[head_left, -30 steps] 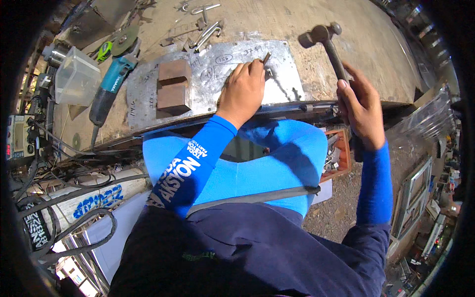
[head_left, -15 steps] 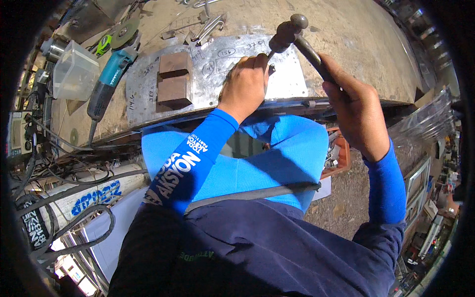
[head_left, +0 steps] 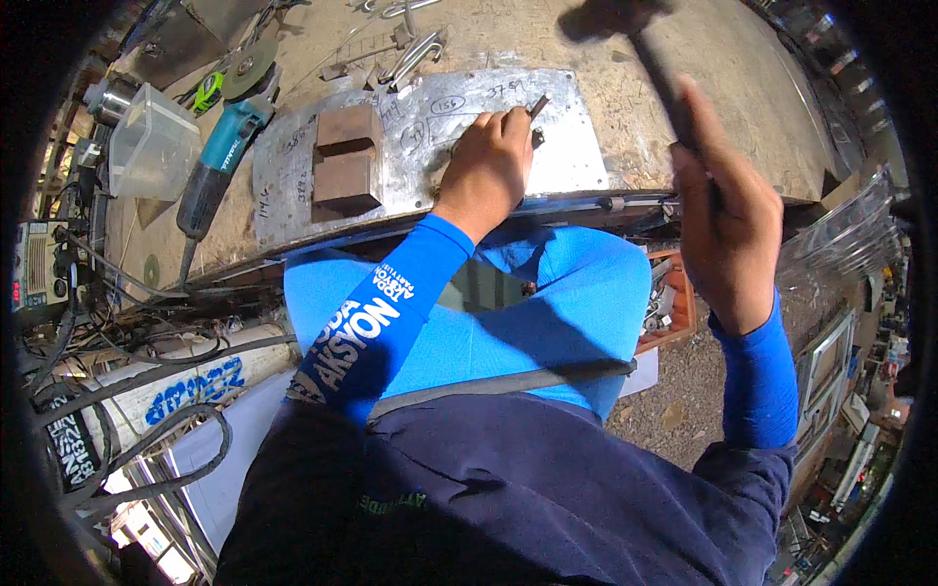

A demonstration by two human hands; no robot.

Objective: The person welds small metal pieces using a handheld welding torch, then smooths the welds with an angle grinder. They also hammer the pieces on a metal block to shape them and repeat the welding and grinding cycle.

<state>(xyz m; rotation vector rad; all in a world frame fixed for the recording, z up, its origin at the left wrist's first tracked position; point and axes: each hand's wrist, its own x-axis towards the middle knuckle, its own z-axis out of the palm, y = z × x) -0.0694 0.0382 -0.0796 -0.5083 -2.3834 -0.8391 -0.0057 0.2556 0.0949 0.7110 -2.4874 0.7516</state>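
My left hand (head_left: 486, 168) is closed around a thin metal punch (head_left: 539, 105), whose top end sticks out past the fingers. Its lower end is hidden by the hand. Beneath lies a flat metal plate (head_left: 570, 146) with marker lines, handwriting and small holes. My right hand (head_left: 731, 217) grips a hammer (head_left: 653, 66) by its handle. The hammer's dark head, blurred by motion, is up beyond the punch and apart from it. Left of my left hand, two brown rectangular blocks (head_left: 346, 183) rest on the plate.
A teal and black angle grinder (head_left: 221, 158) lies left of the plate, near a clear plastic container (head_left: 147, 161) and a green tape measure (head_left: 207, 93). Bent metal rods (head_left: 415, 57) lie farther back on the wooden table (head_left: 703, 117). An orange crate (head_left: 681, 303) stands below the table's edge.
My right hand has lifted the hammer up and to the right, away from the punch's top. My left hand has stayed at nearly the same spot on the plate.
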